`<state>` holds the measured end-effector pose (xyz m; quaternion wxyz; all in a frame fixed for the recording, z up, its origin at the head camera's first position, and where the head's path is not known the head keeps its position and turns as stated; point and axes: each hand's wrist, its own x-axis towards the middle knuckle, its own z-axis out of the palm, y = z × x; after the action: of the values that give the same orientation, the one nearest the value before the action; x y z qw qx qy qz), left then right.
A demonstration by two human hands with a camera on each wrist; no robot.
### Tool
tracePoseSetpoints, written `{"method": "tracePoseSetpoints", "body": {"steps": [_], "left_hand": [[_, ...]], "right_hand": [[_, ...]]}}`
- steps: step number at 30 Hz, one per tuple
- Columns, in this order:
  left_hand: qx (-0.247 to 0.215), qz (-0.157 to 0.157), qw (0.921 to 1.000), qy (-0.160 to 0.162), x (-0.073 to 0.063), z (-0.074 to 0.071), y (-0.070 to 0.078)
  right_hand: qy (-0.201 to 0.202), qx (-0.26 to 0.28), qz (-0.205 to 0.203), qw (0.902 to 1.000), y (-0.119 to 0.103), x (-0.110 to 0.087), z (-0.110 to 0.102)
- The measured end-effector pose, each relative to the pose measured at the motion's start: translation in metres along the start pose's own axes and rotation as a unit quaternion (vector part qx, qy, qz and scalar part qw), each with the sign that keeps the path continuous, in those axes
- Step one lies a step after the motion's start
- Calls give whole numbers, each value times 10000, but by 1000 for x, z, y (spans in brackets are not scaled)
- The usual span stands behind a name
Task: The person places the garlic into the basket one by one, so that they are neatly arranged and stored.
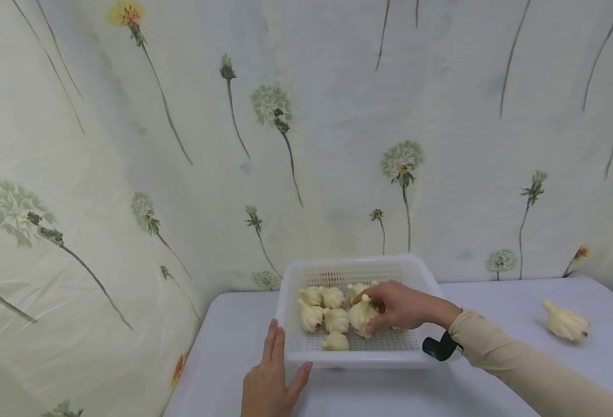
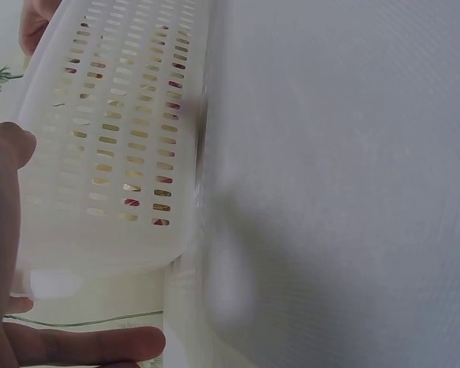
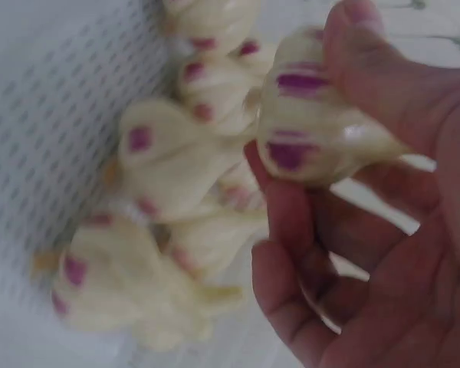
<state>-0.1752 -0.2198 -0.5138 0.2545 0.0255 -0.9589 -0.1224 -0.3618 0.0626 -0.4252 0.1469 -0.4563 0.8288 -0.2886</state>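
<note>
My right hand [image 1: 402,304] pinches a garlic bulb [image 3: 303,115] between thumb and fingers, over the white plastic basket [image 1: 369,360]. The bulb is cream-coloured with purple patches, and its stem points up in the head view. Below and beside it, several similar garlic bulbs [image 3: 172,157] lie in the basket, some partly hidden by my right hand. At the basket's front left corner is my left hand [image 1: 272,379], its fingers extended along the side and the thumb at the front rim. In the left wrist view, bulbs show through the slotted wall [image 2: 115,146].
A single garlic bulb [image 1: 566,321] lies on the white-covered table [image 1: 514,356], well to the right of the basket. Behind the table hangs a flower-patterned sheet [image 1: 337,174], close to the basket's back edge. A dark wrist device [image 1: 441,347] sits under my right wrist.
</note>
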Motion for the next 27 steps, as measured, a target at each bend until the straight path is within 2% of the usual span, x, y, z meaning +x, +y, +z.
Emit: {"method": "tracePoseSetpoints", "body": {"steps": [4,9,13,17,24,27], "left_hand": [[17,47,10000,-19,2,-2,-1],[35,73,9999,-78,3,-2,-2],[55,71,10000,-39,4,-3,-3],[36,22,10000,-74,4,-2,-3],[25,-4,10000,-73,2,-1,-1],[56,23,10000,-28,2,-1,0]], "right_hand": [[-449,-293,-92,9985,-1,4,-9],[-904,-343,55,9953,0,6,-18],[-990,-356,163,9943,-1,9,-19],[-1047,-284,518,9928,2,11,-11],[-901,-660,748,9909,8,14,1],[-909,-606,899,9899,10,15,4]]}}
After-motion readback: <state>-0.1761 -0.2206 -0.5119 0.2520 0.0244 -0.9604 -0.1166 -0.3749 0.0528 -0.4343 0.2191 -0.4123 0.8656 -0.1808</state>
